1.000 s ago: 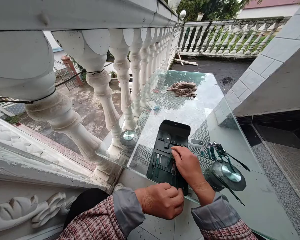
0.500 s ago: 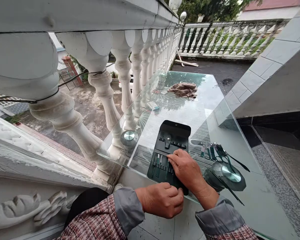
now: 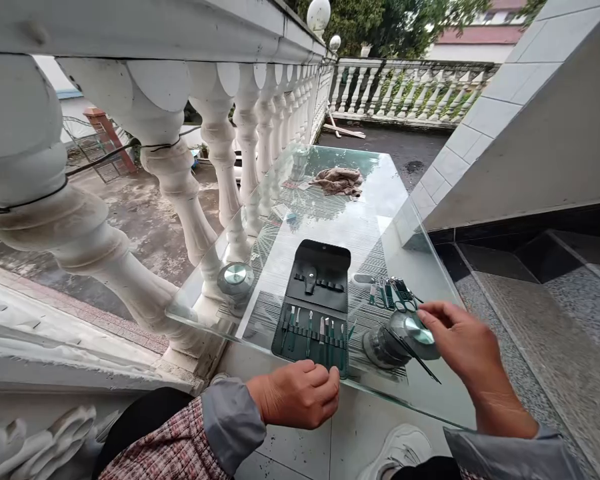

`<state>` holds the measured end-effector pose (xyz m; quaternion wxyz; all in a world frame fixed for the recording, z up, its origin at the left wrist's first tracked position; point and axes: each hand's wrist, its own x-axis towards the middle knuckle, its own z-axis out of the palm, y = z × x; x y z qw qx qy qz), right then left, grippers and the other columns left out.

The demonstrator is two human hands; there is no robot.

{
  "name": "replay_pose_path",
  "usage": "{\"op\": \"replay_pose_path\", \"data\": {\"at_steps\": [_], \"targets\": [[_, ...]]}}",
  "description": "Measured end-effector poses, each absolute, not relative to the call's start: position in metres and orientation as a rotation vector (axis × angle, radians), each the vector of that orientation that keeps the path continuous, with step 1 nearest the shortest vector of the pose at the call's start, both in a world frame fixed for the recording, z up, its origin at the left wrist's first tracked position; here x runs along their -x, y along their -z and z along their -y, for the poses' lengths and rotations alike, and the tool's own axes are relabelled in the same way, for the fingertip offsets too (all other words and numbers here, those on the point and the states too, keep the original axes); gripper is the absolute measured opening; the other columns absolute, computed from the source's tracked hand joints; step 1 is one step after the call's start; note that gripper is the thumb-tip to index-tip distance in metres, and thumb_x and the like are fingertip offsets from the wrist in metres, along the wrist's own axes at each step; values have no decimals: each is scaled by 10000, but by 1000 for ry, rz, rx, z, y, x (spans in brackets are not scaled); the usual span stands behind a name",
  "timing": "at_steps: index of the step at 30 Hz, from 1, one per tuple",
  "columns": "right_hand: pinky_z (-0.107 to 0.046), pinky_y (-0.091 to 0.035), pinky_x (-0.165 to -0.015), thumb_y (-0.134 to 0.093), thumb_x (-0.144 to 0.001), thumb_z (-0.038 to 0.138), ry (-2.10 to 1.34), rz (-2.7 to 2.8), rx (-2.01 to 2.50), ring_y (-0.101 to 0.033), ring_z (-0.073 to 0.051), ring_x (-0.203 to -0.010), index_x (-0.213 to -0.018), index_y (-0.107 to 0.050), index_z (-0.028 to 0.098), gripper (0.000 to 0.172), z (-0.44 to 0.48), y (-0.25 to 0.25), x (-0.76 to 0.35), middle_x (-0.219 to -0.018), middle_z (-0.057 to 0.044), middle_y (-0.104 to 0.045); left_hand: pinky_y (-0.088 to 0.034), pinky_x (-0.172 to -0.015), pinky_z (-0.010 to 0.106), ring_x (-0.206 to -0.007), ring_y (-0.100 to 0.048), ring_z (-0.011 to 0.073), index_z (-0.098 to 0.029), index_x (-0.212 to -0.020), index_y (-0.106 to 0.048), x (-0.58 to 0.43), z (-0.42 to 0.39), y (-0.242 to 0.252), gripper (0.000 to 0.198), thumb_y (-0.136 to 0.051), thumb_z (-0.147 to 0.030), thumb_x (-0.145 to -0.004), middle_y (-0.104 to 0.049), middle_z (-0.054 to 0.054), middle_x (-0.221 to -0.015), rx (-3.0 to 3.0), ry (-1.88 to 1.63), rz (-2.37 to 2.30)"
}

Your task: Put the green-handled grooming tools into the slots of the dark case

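L hand (image 3: 299, 395) curled, case (image 3: 314, 301) just beyond; R hand (image 3: 467, 341) half-curled, scissors (image 3: 398, 306) nr its L. Can't tell if either's gripping.

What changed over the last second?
The right hand came off the black folding case, moving right toward the loose dark-green metal tools on the clear glass table. It let go of a slim green metal tool, now in the case. Unchanged: left hand at the case's near edge; crumpled brown cloth on the table.
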<state>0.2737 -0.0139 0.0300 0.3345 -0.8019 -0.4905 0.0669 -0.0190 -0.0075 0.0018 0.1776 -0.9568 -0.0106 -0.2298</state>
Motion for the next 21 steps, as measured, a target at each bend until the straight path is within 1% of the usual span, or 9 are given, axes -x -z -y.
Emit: {"op": "replay_pose_path", "data": {"at_steps": [3,5,7,9,11,13,14,17,21], "targets": [[-298,-400,-587,-492,-696,417,-181,1487,2119,-576,-187,-652,-705,-638,229,239,23,-17,-279,-731,-24,-655,-373,-550,248,-685,-509,133,-124,-887,-650,18,7,-2,141,-524,-171,-845,-631,105,-1009,2703,647,34],[-292,-395,-573,-484,-725,392,-171,1588,2132,-574,-183,-651,-696,-630,231,219,28,-10,-278,-733,-21,-650,-374,-550,247,-685,-509,131,-123,-898,-644,17,6,-2,138,-526,-173,-846,-629,104,-1011,2704,632,32],[-292,-413,-600,-474,-769,353,-160,1681,2093,-578,-179,-683,-725,-630,225,208,30,-5,-273,-767,-26,-646,-373,-544,247,-683,-508,129,-121,-909,-636,17,6,-1,138,-525,-175,-848,-624,107,-1017,2706,621,24],[-298,-439,-677,-455,-817,302,-139,1804,1976,-583,-180,-767,-817,-645,208,212,30,-2,-263,-840,-45,-642,-370,-536,247,-685,-508,128,-123,-919,-631,16,5,0,141,-521,-177,-851,-620,109,-1024,2706,617,18],[-306,-445,-759,-431,-854,250,-83,1952,1834,-567,-188,-865,-979,-644,186,255,29,1,-247,-913,-71,-630,-371,-533,249,-686,-508,129,-123,-937,-630,16,4,0,153,-515,-179,-854,-619,109,-1024,2703,617,13],[-314,-449,-746,-415,-873,215,-1,2101,1764,-545,-198,-876,-1124,-606,190,317,28,3,-231,-947,-83,-615,-373,-532,252,-685,-510,132,-120,-946,-632,16,4,0,161,-514,-178,-853,-620,107,-1017,2697,623,11],[-321,-450,-730,-410,-876,200,46,2161,1740,-538,-203,-863,-1150,-598,197,332,27,5,-225,-951,-86,-612,-374,-529,253,-682,-510,133,-119,-942,-634,16,5,0,160,-516,-176,-851,-622,105,-1013,2693,628,12],[-337,-453,-705,-409,-880,185,162,2258,1687,-532,-213,-841,-1138,-613,211,330,28,10,-216,-964,-94,-609,-376,-523,255,-676,-513,136,-116,-931,-639,16,5,0,156,-519,-172,-847,-624,102,-1007,2693,633,16],[-366,-462,-755,-440,-874,200,217,2288,1584,-543,-233,-916,-1086,-638,202,291,33,14,-225,-1029,-110,-613,-386,-523,255,-681,-520,138,-110,-946,-637,17,4,-2,176,-500,-172,-856,-624,107,-1004,2704,610,2]]}}
